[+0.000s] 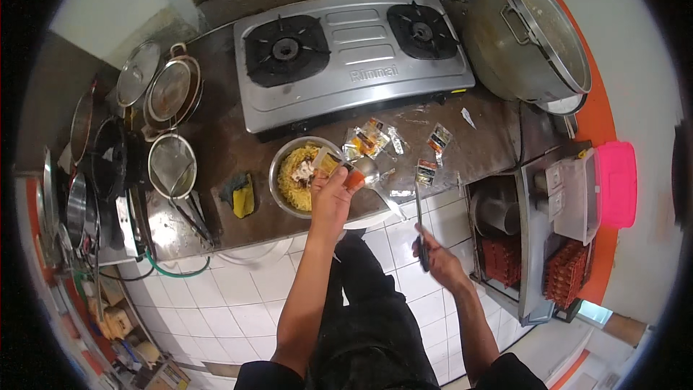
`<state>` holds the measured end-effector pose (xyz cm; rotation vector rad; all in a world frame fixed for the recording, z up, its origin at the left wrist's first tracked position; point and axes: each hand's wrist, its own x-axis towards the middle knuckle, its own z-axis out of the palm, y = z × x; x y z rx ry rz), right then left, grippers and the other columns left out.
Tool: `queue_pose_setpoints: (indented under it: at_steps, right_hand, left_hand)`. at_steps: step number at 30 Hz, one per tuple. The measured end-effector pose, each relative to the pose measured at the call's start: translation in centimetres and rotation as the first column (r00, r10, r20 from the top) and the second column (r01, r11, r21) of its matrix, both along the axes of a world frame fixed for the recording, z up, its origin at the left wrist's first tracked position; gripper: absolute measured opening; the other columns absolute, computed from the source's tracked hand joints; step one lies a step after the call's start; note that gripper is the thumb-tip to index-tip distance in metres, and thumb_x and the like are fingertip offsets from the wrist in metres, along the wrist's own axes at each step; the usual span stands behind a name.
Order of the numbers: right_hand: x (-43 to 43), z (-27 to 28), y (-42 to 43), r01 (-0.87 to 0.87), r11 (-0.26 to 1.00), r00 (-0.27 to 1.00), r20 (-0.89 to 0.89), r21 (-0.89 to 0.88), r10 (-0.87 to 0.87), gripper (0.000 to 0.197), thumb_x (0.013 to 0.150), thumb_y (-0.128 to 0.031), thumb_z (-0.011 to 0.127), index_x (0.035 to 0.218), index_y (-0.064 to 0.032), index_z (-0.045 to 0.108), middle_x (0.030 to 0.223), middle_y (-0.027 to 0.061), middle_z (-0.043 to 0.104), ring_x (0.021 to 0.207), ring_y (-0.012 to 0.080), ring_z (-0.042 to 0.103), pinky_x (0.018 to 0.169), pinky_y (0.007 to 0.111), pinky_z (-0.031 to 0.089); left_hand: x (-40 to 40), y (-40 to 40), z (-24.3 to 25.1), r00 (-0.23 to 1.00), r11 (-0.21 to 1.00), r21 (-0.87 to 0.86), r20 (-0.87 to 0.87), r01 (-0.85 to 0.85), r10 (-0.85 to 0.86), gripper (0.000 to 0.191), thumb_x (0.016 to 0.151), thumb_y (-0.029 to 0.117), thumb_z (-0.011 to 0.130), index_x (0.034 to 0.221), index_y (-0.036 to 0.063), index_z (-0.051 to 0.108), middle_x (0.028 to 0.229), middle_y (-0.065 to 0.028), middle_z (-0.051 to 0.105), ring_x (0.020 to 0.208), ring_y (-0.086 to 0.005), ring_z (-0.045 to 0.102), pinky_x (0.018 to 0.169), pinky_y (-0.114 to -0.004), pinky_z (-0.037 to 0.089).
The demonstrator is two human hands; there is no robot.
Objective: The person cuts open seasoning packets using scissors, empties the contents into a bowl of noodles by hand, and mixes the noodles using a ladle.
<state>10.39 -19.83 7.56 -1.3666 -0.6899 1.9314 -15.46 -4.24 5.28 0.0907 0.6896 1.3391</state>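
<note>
My left hand (pixel 331 195) grips a small seasoning sachet (pixel 354 177) over the right rim of a steel bowl (pixel 274 195). In the bowl lie yellow noodles (pixel 295 170) with white powder and dark bits on top. Lower right, my right hand (pixel 441 260) holds the dark handle of a knife (pixel 419 206), its narrow blade pointing up toward the counter edge. A metal spoon (pixel 371 170) lies right of the bowl. Several sachets (pixel 371 138) are grouped behind it; another sachet (pixel 426 171) is by the blade tip, and one more (pixel 439 138) lies farther back.
A two-burner gas stove (pixel 346 84) stands behind the bowl. A large metal pot (pixel 503 49) is at the back right. On the left are a yellow-and-green sponge (pixel 243 197), a strainer (pixel 172 165) and stacked pans. A metal shelf (pixel 528 216) with a plastic container (pixel 574 197) adjoins the counter's right side.
</note>
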Motion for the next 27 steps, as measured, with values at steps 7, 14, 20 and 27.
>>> queue_pose_setpoints:
  at_steps: [7, 14, 20, 27]
  right_hand:
    - [-4.7, 8.5, 8.3, -0.455, 0.839, 0.686, 0.718, 0.299, 0.116, 0.082, 0.063, -0.025, 0.093, 0.136, -0.0109, 0.057, 0.096, 0.0033, 0.061, 0.082, 0.0131, 0.053, 0.073, 0.028, 0.046]
    - [-6.6, 11.7, 10.0, -0.534, 0.767, 0.629, 0.773, 0.355, 0.08, 0.072, 0.061, -0.027, 0.093, 0.126, -0.0097, 0.067, 0.085, 0.0058, 0.062, 0.068, 0.014, 0.053, 0.062, 0.029, 0.046]
    - [-5.4, 12.8, 10.3, -0.565, 0.742, 0.596, 0.8, 0.36, 0.066, 0.068, 0.064, -0.024, 0.091, 0.126, -0.0104, 0.067, 0.082, 0.0068, 0.063, 0.066, 0.0136, 0.053, 0.06, 0.029, 0.046]
    - [-4.2, 12.5, 10.6, -0.535, 0.775, 0.593, 0.803, 0.336, 0.061, 0.064, 0.065, -0.02, 0.09, 0.124, -0.01, 0.068, 0.08, 0.0073, 0.064, 0.066, 0.0135, 0.056, 0.062, 0.028, 0.047]
  left_hand:
    - [-1.4, -1.7, 2.9, 0.995, 0.998, 0.01, 0.074, -0.069, 0.069, 0.017, 0.094, 0.009, 0.063, 0.11, 0.0122, 0.062, 0.106, -0.0033, 0.068, 0.096, -0.0193, 0.067, 0.083, -0.04, 0.056]
    - [-0.3, -2.9, 3.8, 0.987, 0.995, 0.065, 0.143, -0.078, 0.068, 0.023, 0.094, 0.006, 0.06, 0.116, 0.0088, 0.06, 0.11, -0.0057, 0.066, 0.101, -0.0224, 0.065, 0.091, -0.041, 0.053]
    - [1.2, -2.8, 4.6, 0.99, 0.985, 0.156, 0.137, -0.068, 0.047, 0.022, 0.095, 0.007, 0.057, 0.116, 0.0046, 0.061, 0.113, -0.0086, 0.067, 0.104, -0.025, 0.066, 0.089, -0.043, 0.056]
    - [2.3, -2.0, 5.4, 0.993, 0.991, 0.134, 0.121, -0.026, 0.01, 0.023, 0.093, 0.006, 0.057, 0.116, 0.0057, 0.059, 0.118, -0.0097, 0.066, 0.111, -0.0277, 0.064, 0.095, -0.048, 0.053]
